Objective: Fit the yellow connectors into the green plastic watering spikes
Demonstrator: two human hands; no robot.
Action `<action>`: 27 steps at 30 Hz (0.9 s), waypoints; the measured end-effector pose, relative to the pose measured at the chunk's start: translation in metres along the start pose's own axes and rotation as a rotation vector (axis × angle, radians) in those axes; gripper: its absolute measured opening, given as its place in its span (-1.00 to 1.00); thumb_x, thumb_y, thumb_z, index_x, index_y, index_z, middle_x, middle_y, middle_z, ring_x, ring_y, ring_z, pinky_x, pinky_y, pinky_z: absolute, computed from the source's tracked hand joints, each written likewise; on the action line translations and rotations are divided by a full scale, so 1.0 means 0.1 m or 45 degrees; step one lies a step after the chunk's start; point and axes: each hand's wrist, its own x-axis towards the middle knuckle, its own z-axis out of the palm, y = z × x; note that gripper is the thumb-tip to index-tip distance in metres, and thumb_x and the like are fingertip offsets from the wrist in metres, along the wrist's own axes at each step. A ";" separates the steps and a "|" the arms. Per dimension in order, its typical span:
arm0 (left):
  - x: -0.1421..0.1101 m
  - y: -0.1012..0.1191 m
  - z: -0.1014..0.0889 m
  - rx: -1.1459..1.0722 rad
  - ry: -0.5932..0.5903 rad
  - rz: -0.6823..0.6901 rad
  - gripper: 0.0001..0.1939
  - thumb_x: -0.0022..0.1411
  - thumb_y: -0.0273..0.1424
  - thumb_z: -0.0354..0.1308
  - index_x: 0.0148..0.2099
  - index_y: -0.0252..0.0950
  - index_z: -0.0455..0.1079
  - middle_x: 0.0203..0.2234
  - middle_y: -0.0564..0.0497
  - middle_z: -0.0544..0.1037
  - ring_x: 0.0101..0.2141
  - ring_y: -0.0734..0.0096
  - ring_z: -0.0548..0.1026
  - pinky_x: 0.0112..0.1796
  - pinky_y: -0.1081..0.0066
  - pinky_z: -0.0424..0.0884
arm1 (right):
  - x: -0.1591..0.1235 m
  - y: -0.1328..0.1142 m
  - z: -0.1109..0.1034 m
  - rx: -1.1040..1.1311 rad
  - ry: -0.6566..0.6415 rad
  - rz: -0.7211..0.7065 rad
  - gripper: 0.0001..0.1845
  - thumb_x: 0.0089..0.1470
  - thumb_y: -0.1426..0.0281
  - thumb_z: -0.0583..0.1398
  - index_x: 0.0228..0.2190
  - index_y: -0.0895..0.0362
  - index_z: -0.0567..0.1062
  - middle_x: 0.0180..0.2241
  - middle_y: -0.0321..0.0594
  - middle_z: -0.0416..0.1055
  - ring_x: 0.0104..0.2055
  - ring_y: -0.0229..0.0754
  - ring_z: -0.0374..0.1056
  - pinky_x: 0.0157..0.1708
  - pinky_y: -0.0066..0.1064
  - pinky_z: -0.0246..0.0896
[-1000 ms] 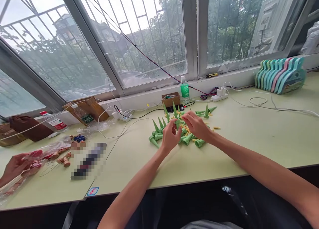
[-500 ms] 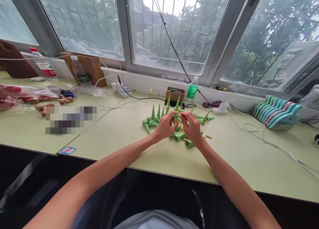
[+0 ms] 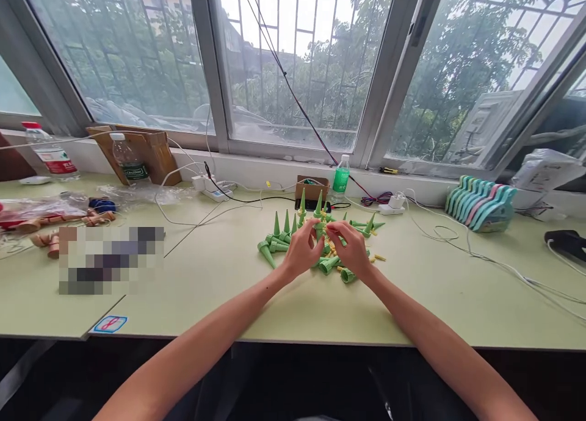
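Note:
In the middle of the table, my left hand (image 3: 301,249) is closed around a green cone-shaped plastic spike (image 3: 319,229), which stands point up in its fingers. My right hand (image 3: 348,245) meets it from the right, thumb and fingertips pinched at the spike's side. A yellowish bit shows near those fingertips, too small to make out. More green spikes lie and stand about both hands, among them a tilted one (image 3: 266,252) at the left and a hollow-ended one (image 3: 348,276) in front. Small yellow pieces (image 3: 379,258) are scattered between and beside them.
Behind the spikes are a small brown box (image 3: 312,188) and a green-labelled bottle (image 3: 341,176). White cables (image 3: 499,263) run over the table's right side. Turquoise plastic pieces (image 3: 480,202) stand in a row there. Wooden parts (image 3: 54,244) and bagged items lie far left.
The camera view has tilted upward and shifted a little, so the table appears lower. Both hands stay together at the green spike, with only slight finger movement.

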 end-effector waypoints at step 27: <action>-0.02 -0.03 0.00 -0.004 -0.004 -0.022 -0.67 0.17 -0.43 0.09 0.01 -0.24 0.27 -0.51 0.17 0.27 -0.62 0.65 0.16 -0.55 0.57 0.17 | -0.03 0.01 0.00 -0.016 -0.165 0.102 -0.76 0.26 0.33 0.05 -0.40 0.13 0.42 -0.51 -0.27 0.38 -0.49 -0.28 0.22 -0.44 -0.46 0.12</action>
